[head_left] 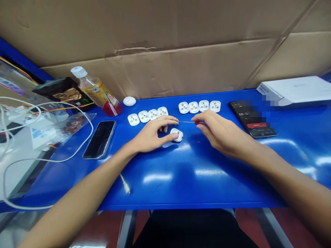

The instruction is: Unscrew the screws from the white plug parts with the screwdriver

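My left hand (152, 135) is over the middle of the blue table, its thumb pressed on a small white rounded-square plastic housing (176, 134) with metal parts inside. Its index finger reaches to the tip of a thin screwdriver (197, 122). My right hand (219, 132) grips the red handle of this screwdriver, the shaft lying nearly level and pointing left. Whether a screw sits at the tip is too small to tell. Behind my hands stand two rows of similar open housings, a left row (144, 116) and a right row (193, 107).
On the blue table (165, 189) are a phone (100, 139), a drink bottle (100, 94), a white oval piece (129, 101) and a white cable (125, 184). At right lie a phone with a timer (248, 117) and a white box (297, 89). Cardboard (165, 69) stands behind.
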A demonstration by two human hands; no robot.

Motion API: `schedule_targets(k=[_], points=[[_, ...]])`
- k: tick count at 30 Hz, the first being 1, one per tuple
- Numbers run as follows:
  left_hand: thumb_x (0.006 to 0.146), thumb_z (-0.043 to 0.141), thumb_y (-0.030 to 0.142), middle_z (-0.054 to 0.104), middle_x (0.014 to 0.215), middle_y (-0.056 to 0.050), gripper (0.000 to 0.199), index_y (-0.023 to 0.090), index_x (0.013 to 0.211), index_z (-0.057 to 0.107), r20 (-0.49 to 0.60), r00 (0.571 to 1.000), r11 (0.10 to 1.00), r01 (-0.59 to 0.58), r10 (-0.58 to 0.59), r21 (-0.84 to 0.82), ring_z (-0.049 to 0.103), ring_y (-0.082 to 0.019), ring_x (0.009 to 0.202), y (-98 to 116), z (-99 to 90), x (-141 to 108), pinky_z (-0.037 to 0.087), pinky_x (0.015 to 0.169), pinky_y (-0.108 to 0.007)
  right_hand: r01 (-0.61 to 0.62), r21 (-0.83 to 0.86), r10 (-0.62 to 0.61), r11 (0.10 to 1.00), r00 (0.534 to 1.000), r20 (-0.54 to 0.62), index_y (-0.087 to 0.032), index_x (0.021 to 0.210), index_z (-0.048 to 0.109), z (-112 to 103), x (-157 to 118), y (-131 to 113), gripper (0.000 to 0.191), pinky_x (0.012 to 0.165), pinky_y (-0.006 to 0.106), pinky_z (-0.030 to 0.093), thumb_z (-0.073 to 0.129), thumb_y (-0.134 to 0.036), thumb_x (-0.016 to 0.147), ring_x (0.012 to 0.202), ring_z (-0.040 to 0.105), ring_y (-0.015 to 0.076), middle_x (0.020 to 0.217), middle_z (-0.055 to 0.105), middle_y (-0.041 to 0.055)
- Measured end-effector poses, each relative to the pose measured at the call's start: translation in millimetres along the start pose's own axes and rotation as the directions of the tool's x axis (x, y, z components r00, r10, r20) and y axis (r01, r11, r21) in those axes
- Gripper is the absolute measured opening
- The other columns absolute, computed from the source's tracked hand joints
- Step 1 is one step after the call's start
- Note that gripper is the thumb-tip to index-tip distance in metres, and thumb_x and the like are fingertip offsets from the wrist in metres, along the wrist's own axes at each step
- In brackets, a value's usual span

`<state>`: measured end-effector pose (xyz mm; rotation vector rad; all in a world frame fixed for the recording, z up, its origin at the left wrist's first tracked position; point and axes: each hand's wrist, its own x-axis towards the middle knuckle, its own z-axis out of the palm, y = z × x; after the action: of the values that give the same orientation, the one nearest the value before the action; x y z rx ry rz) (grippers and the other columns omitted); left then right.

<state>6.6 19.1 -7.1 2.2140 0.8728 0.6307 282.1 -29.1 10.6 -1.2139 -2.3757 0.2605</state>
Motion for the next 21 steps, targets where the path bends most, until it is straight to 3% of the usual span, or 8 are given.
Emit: schedule_targets(k=[21], points=[[0.1, 0.065, 0.046, 0.065, 0.147, -0.012, 0.043, 0.021, 0.135, 0.07, -0.007, 1.0, 1.0, 0.025, -0.025, 0.016, 0.064, -0.016, 0.082, -1.0, 4.0, 0.2, 0.053, 0.079, -0.034, 0.026, -0.019, -0.026, 0.999, 1.0, 0.008, -0.022, 0.13, 0.055, 0.7, 0.3, 1.5, 0.026, 0.082, 0.039, 0.058, 0.039, -0.032, 0.111, 0.105, 0.069, 0.0268, 0.12, 0.067, 0.0126]])
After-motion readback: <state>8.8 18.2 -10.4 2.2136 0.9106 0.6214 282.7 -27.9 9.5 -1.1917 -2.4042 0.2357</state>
